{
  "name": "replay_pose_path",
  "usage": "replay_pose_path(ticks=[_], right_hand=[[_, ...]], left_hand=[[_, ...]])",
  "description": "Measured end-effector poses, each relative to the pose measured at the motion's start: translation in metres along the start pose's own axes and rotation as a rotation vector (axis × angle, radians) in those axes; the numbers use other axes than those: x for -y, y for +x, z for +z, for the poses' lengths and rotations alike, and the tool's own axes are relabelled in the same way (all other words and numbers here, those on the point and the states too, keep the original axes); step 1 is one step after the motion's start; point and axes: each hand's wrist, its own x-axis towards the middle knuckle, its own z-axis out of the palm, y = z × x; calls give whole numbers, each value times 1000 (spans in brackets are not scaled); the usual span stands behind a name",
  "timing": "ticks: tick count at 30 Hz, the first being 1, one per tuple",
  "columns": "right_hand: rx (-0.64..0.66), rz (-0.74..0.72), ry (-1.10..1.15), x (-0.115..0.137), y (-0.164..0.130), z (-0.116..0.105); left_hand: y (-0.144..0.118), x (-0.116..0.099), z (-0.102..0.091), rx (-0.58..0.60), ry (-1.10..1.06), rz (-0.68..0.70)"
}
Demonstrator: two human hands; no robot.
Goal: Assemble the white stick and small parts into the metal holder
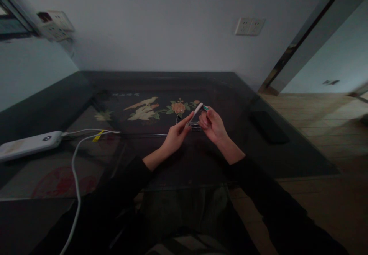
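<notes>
Head view, looking down over a dark glass-topped table (287, 159) with a painted panel of birds and flowers (149, 109) beneath the glass.

Near the centre, just above the tabletop: a slim white pen-like stick (197, 112), long axis slanting from lower left up to upper right. Left hand (175, 136) pinching its lower end, thumb and fingertips closed around it, palm turned inward. Right hand (212, 126) closed on the upper right end, where a small teal tip or cap (206, 108) shows between thumb and forefinger. Both hands equally close, touching opposite ends, so the stick spans the gap between them. Pale, smooth and narrow; exact kind too small and dim to tell.

Just below the hands, resting on the glass: a small clear boxy object (195, 125), partly hidden, identity unclear.

Far left, near edge: a white power bank (28, 144) with a white cable (76, 170) running toward the viewer. Right of the hands, well apart: a flat dark slab, perhaps a phone (268, 126). On the far wall: a white socket plate (249, 26). Black sleeves covering both forearms.
</notes>
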Motion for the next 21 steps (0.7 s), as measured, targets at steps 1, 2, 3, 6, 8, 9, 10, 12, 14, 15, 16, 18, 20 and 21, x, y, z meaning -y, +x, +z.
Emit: replay_pose_path(ticks=[1, 2, 3, 6, 8, 9, 10, 12, 14, 15, 16, 18, 20, 21], right_hand=[[-7, 5, -14, 0, 0, 0], [-13, 10, -24, 0, 0, -1], [-15, 14, -26, 0, 0, -1], [7, 7, -6, -1, 1, -2], [19, -6, 5, -1, 1, -3], [16, -10, 3, -2, 1, -3], [7, -11, -5, -2, 1, -4], [-25, 3, -31, -3, 1, -5], [-59, 18, -54, -5, 1, -6], [-68, 23, -58, -5, 2, -6], [-70, 24, -55, -5, 2, -6], [-55, 15, -43, -6, 2, -6], [-34, 2, -31, -5, 1, -6], [-26, -5, -28, -5, 1, -5]], left_hand=[[0, 1, 0, -5, 2, 1], [0, 1, 0, -7, 4, 4], [0, 2, 0, -9, 3, 7], [-2, 1, 2, 4, -3, 15], [-3, 0, 4, 22, -3, 13], [-4, 0, 4, 33, -2, 10], [-5, -1, 5, 44, -1, 8], [-6, -2, 5, 62, -5, 13], [-7, -2, 6, 78, -7, 27], [-8, -2, 6, 84, -4, 35], [-8, -2, 6, 90, 1, 41], [-7, -1, 5, 98, 17, 42], [-6, 0, 4, 93, 36, 36], [-6, 1, 4, 86, 45, 31]])
